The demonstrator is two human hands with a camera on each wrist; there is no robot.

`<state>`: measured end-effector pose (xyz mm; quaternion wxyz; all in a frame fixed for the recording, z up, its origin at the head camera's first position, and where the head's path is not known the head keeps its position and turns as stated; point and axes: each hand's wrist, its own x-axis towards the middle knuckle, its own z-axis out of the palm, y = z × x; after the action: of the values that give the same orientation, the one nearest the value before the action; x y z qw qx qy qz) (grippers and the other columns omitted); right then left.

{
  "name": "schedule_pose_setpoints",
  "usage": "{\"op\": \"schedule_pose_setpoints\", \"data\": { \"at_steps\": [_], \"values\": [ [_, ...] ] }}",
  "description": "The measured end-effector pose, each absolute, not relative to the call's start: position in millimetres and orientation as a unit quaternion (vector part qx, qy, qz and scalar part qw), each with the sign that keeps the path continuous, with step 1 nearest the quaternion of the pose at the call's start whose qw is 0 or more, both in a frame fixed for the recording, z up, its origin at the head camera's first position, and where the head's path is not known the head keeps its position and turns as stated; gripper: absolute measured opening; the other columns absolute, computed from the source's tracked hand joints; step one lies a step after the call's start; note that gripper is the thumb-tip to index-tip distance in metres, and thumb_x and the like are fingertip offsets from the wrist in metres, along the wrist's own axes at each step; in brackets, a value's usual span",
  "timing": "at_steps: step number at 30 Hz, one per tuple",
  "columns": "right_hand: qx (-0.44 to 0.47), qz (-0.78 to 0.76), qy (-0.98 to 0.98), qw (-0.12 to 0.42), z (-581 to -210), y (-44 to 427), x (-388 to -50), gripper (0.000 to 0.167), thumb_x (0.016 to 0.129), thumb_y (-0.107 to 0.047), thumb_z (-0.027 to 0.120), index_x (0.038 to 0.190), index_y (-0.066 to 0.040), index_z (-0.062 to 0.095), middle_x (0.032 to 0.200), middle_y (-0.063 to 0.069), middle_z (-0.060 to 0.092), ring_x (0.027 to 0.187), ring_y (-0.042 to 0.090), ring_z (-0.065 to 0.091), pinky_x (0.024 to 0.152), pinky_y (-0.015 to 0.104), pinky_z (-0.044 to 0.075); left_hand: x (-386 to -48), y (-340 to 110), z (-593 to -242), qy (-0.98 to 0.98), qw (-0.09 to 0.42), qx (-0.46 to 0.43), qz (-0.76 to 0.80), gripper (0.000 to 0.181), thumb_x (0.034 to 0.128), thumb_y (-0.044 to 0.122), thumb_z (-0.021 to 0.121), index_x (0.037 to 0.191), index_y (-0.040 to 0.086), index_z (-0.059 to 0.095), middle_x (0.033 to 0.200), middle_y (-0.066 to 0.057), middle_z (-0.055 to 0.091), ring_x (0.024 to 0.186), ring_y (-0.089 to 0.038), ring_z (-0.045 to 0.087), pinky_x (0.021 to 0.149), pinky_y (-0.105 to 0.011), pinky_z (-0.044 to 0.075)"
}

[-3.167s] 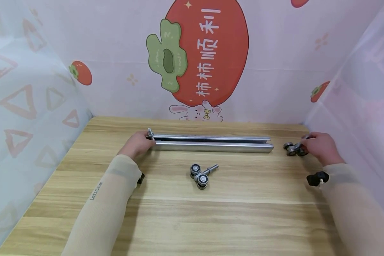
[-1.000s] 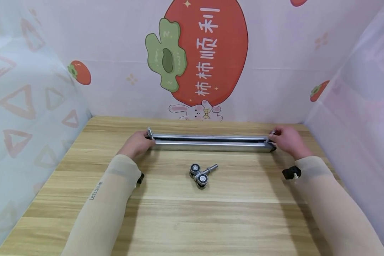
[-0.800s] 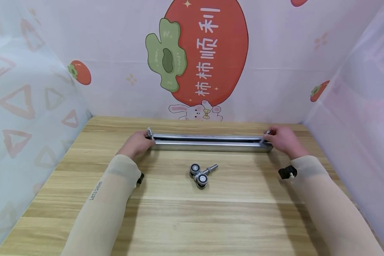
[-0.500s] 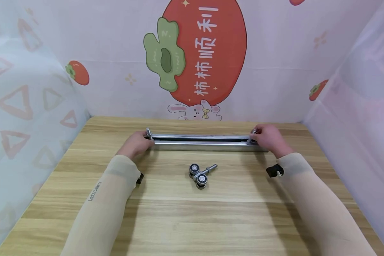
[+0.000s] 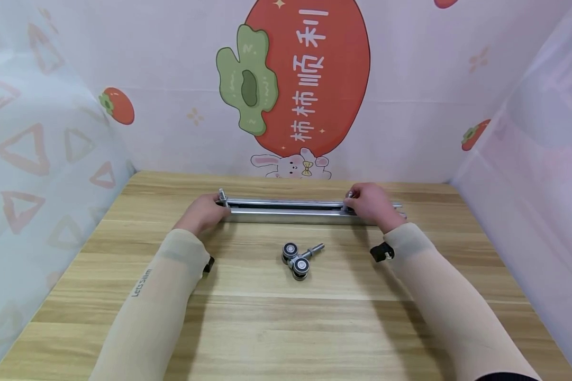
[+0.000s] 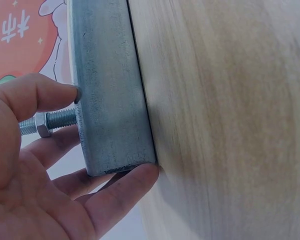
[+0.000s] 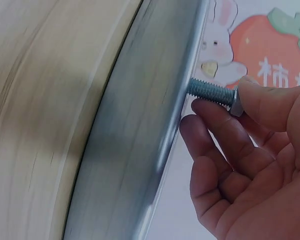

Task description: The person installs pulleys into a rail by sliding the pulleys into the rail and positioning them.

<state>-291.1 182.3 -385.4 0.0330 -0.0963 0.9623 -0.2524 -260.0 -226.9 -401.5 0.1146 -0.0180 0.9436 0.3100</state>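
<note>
A silvery metal track (image 5: pixel 286 216) lies across the back of the table, its slot facing up. My left hand (image 5: pixel 201 212) grips its left end, thumb on the top edge and fingers at the end face. Beside that thumb a threaded bolt (image 6: pixel 62 118) with a nut sticks up out of the slot. Farther right along the track, my right hand (image 5: pixel 372 203) pinches another upright bolt (image 7: pixel 210 91) at its nut. The wheels under both bolts are hidden inside the track. In front lies a loose roller hanger (image 5: pixel 301 265) on its side, its bolt pointing right.
The wooden table (image 5: pixel 276 333) reaches toward me. A printed cloth (image 5: pixel 171 143) hangs behind it, and pale sheets stand at the left and right. Each sleeve carries a small black wrist device (image 5: pixel 382 252).
My right hand brought a roller hanger from the right, fed its wheels into the track's right end and slid it left along the slot. The left hand has stayed at the left end.
</note>
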Motion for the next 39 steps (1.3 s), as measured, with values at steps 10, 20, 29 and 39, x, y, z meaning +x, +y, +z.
{"op": "schedule_pose_setpoints", "data": {
  "at_steps": [10,20,29,39],
  "values": [
    [-0.106,-0.258,0.96,0.03,-385.3,142.5,-290.6,0.015,0.096,-0.021,0.067,0.093,-0.007,0.069,0.088,0.009,0.064,0.083,0.028,0.054,0.071,0.038,0.047,-259.7,-227.1,-402.1,0.942,0.118,-0.019,0.312,0.042,0.0959,0.028,0.059,0.13,0.002,0.056,0.126,-0.02,0.058,0.114,-0.037,0.049,0.105,-0.055,0.035],
    [-0.118,-0.258,0.959,0.025,-387.8,116.9,-293.0,0.014,0.096,-0.021,0.068,0.09,-0.009,0.069,0.085,0.007,0.064,0.081,0.027,0.054,0.07,0.038,0.047,-259.4,-226.8,-401.8,0.942,0.117,-0.023,0.313,0.039,0.0957,0.029,0.06,0.125,0.004,0.058,0.123,-0.019,0.058,0.112,-0.035,0.05,0.104,-0.054,0.036],
    [-0.115,-0.257,0.959,0.025,-388.5,102.3,-292.0,0.014,0.096,-0.023,0.068,0.091,-0.01,0.069,0.085,0.006,0.064,0.081,0.027,0.054,0.07,0.037,0.046,-258.5,-225.2,-400.7,0.938,0.121,-0.025,0.324,0.035,0.0958,0.028,0.06,0.122,0.005,0.058,0.122,-0.017,0.058,0.109,-0.034,0.049,0.1,-0.053,0.039],
    [-0.125,-0.259,0.958,0.021,-390.8,90.8,-292.9,0.014,0.096,-0.024,0.068,0.091,-0.011,0.068,0.085,0.005,0.064,0.08,0.026,0.055,0.071,0.037,0.047,-258.1,-225.9,-401.1,0.943,0.106,-0.018,0.315,0.031,0.0942,0.027,0.06,0.116,0.004,0.06,0.115,-0.017,0.06,0.105,-0.034,0.05,0.099,-0.052,0.04]
  ]
}}
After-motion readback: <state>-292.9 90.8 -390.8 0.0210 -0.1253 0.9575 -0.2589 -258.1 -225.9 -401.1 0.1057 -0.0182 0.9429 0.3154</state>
